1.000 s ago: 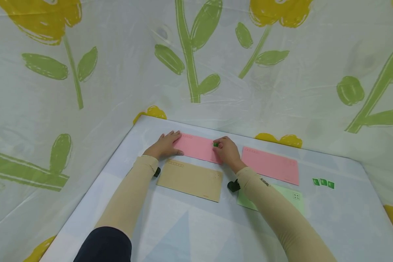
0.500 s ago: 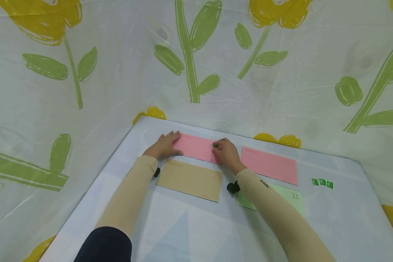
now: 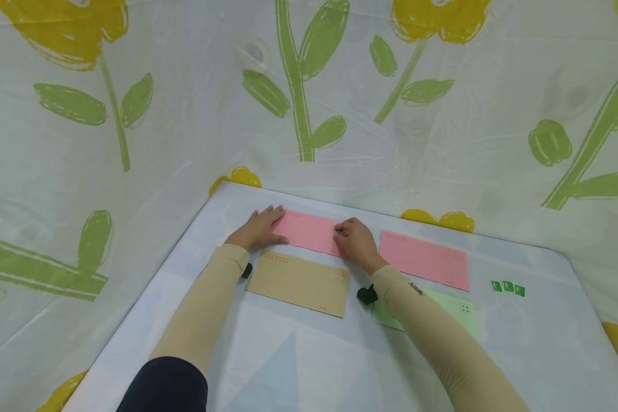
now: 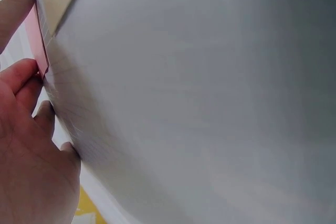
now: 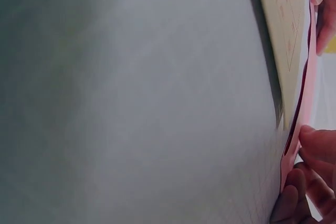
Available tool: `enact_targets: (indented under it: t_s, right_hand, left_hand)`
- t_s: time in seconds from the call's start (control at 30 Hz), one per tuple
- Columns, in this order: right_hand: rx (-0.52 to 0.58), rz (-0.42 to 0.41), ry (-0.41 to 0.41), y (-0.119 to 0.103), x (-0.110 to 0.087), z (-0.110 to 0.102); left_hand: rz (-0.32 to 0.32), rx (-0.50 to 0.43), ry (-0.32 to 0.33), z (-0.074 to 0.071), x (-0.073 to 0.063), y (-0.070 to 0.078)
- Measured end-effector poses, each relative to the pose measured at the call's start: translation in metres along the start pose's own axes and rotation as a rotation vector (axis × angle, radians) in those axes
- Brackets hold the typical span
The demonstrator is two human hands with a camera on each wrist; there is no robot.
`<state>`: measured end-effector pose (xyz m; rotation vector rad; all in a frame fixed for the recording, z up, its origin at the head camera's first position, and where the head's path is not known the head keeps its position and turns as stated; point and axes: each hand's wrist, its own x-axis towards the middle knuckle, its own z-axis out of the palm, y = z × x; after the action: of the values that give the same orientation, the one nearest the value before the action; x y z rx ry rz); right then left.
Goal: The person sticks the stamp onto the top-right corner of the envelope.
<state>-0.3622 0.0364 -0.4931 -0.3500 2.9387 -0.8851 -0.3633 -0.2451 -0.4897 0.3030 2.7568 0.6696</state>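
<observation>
A pink envelope (image 3: 311,233) lies near the table's back edge. My left hand (image 3: 257,229) rests on its left end, fingers spread and extended. At the envelope's right end, my right hand (image 3: 357,241) pinches a small green stamp (image 3: 338,230) between thumb and fingers. Only a sliver of the stamp shows; whether it touches the paper I cannot tell. In the left wrist view, the left fingertips meet the pink envelope's edge (image 4: 37,40). The right wrist view has the right hand (image 5: 315,174) low over the envelope, with the stamp hidden.
A brown envelope (image 3: 297,283) lies in front of the pink one. To the right are a second pink envelope (image 3: 424,260) and a light green envelope (image 3: 463,317), partly covered by the right forearm. Several green stamps (image 3: 508,287) lie farther right. A flowered curtain (image 3: 185,114) hangs behind the table.
The right hand has lowered slightly at the pink envelope's right end. Less of the stamp's green face shows now. My left hand has stayed in place.
</observation>
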Motion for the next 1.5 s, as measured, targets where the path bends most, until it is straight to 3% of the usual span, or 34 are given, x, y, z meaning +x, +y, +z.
enact_targets:
  t_s: [1.5]
  right_hand:
    - [0.018,-0.008,-0.008,-0.0003,-0.0016,-0.0025]
  left_hand:
    - [0.0,-0.002,-0.009,-0.001,-0.0008,0.002]
